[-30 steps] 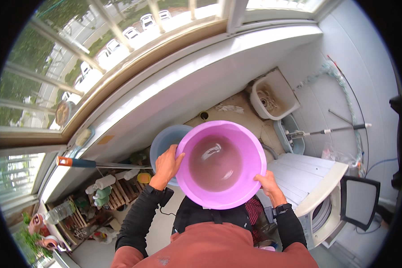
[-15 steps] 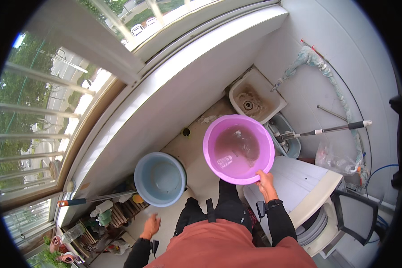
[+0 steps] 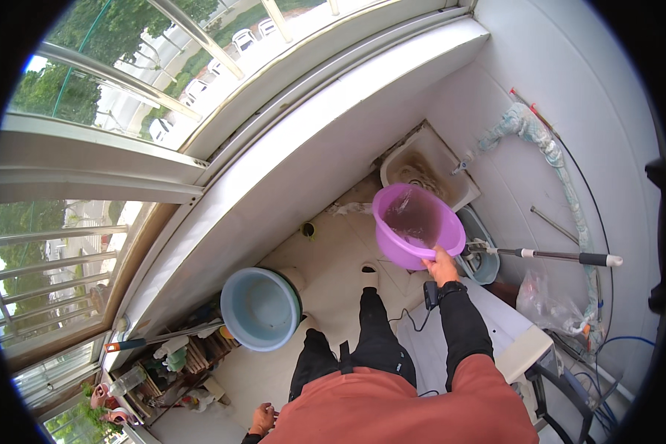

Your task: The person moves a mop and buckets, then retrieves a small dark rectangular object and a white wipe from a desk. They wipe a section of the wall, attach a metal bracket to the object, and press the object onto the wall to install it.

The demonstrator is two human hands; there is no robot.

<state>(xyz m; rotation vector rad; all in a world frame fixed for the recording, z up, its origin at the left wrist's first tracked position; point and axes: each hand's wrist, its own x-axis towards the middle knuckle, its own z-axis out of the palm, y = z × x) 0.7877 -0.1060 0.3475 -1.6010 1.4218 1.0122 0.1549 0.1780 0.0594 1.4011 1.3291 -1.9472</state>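
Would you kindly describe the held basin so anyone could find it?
In the room's far corner is a stained sink. Just below it in the picture, the right hand grips a round basin by the rim. Its pink colour sets it apart from the pale blue tub at left.

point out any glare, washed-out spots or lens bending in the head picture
Head view: the window ledge is bleached bright by daylight, and the ground outside partly washes out to white; head view: pale glints sit on the murky water in the purple basin; head view: the fisheye lens curves the ledge, with black filling the corners and blue fringing along the left rim.
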